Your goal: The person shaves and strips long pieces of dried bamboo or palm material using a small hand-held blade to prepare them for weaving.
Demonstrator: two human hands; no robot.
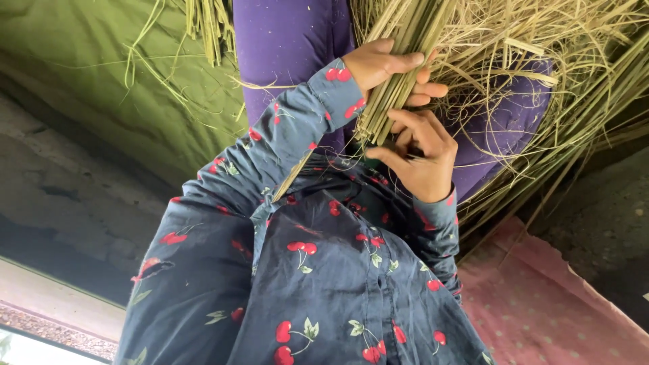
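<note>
Head view: left hand [389, 71] clenched round a bundle of green stalks [399, 67] over the purple cloth [291, 40]; right hand [422, 159] just below, fingers curled at the cut ends, no firm hold visible. Risk: loose straw [561, 40] tangles in, or stalks slip out if the clench slackens.

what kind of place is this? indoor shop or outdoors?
Likely an outdoor or open-sided work spot on the ground, not a shop: loose dry straw, a green tarp and a pink mat spread over bare concrete.
</note>
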